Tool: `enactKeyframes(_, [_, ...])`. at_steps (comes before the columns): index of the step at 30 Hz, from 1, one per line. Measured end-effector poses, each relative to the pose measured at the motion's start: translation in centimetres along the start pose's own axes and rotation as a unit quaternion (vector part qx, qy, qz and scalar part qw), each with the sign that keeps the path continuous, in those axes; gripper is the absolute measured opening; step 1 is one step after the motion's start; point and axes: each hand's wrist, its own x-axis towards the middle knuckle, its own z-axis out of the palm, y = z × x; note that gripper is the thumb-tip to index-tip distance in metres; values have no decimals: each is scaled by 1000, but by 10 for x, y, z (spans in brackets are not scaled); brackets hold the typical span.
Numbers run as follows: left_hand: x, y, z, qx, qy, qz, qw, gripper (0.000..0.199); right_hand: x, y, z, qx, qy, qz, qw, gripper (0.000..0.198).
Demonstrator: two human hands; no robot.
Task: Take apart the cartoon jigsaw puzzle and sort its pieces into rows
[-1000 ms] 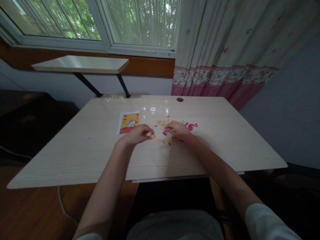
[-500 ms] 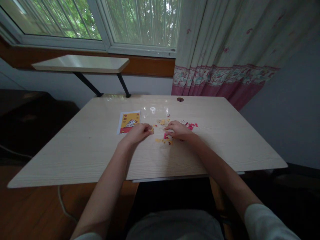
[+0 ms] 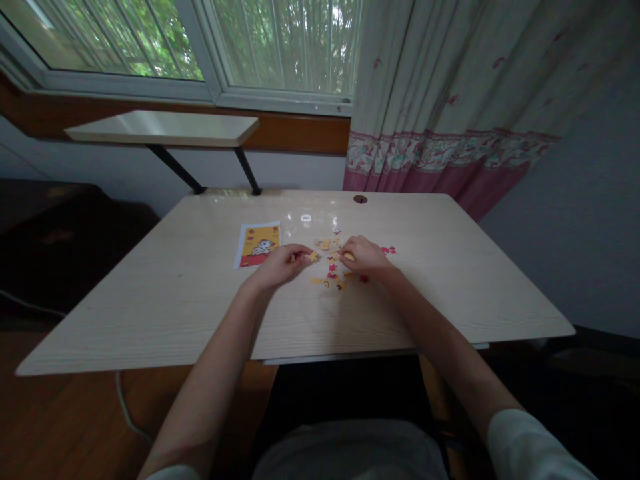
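Observation:
My left hand (image 3: 287,263) is closed, its fingertips pinching a yellow jigsaw puzzle piece (image 3: 313,256). Opposite it, my right hand (image 3: 365,255) is curled with thumb and fingers round another yellow puzzle piece (image 3: 349,256). Between and beyond the hands lie loose yellow pieces (image 3: 325,245). Closer to me are a pink piece (image 3: 333,268) and several yellow ones (image 3: 327,284). Some red-pink pieces (image 3: 389,251) show past my right hand, which partly covers that group. Left of the pieces lies a picture card (image 3: 259,243) with a white animal on yellow and red; my left hand is near its lower right corner.
All of this rests on a pale wood desk (image 3: 440,293). A raised shelf (image 3: 165,128) on black legs stands at its back left. A round cable hole (image 3: 360,199) is near the back edge, and a curtain (image 3: 425,100) hangs behind.
My left hand has shifted slightly right with its piece, which now shows more plainly. My right hand has moved slightly right and away from me, now with a yellow piece visible at its fingers.

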Motion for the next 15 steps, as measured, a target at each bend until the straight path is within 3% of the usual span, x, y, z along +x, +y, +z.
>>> enactKeyframes(5, [2,4,9,-69,3,15,998,32,6,-9,8,58,34,-9,998,26])
enactKeyframes(9, [2,8,13,-89,-9,25,996,28,8,-16,14,181,38,-42,982,25])
enactKeyframes(15, [2,12,17,-57,43,28,997,23,8,-20,19,315,28,25,948,27])
